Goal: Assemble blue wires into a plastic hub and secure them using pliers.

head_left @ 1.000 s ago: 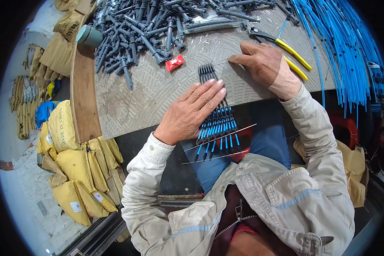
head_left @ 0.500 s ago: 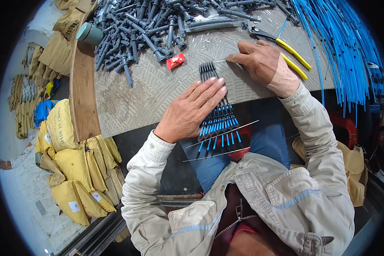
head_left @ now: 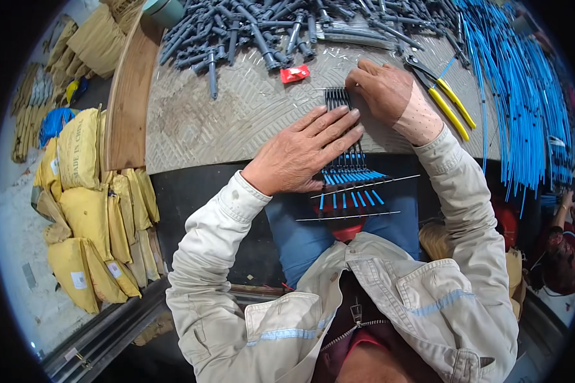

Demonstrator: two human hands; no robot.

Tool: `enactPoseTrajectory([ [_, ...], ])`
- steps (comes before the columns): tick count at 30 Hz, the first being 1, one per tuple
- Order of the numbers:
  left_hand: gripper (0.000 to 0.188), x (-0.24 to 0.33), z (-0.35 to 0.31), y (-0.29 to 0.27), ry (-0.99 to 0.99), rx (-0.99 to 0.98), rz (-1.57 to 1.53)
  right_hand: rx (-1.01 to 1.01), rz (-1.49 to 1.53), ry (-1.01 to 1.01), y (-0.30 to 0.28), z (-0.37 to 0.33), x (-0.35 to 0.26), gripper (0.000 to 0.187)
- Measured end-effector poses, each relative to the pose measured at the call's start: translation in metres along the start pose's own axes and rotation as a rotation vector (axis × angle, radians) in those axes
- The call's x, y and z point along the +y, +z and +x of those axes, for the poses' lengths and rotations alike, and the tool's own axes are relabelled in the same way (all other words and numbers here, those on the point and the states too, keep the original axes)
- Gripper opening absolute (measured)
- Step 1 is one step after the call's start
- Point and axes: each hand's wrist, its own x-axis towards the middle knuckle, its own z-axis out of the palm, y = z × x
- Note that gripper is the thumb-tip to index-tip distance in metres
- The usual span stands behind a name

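Note:
A fan of thin black-and-blue rods (head_left: 336, 96) lies over the table's near edge, its blue lower ends hanging past it. Flat across the rods rests my left hand (head_left: 306, 148), fingers stretched out and pressing them down. At the far end of the row my right hand (head_left: 380, 92) is closed, thumb and index finger pinched beside the rod tips. A thin wire runs through those tips and pokes out on the left; its right end is hidden by my fingers. Lower down, one metal wire (head_left: 399, 179) crosses the blue parts and another metal wire (head_left: 364, 217) lies across their bottom ends.
Grey plastic fittings (head_left: 262, 32) are heaped at the back of the table (head_left: 191, 134). Yellow-handled pliers (head_left: 450, 105) and a red wrapped packet (head_left: 294, 74) lie nearby. Blue strips (head_left: 523, 115) hang at the right. Yellow sacks (head_left: 86, 210) stand left; another person (head_left: 562, 249) sits far right.
My right hand has moved in close to the rod tips, and the wire that stuck out to the right now shows at the left. My left hand still lies on the rods. The whole view has shifted.

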Motion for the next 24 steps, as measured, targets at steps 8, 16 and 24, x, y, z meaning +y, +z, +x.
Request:
enactPoseTrajectory([
  [8,0.092,0.005,-0.001,-0.004,-0.039,-0.001,-0.208,0.067,0.908,-0.047,-0.104,-0.023,-0.049,0.019],
  [16,0.081,0.007,-0.002,0.013,-0.086,0.184,-0.283,-0.044,-0.18,-0.377,-0.089,-0.044,-0.121,0.019],
  [24,0.067,0.023,-0.003,0.002,-0.184,0.308,-0.384,0.089,-0.096,-0.277,-0.095,-0.033,-0.107,0.016],
])
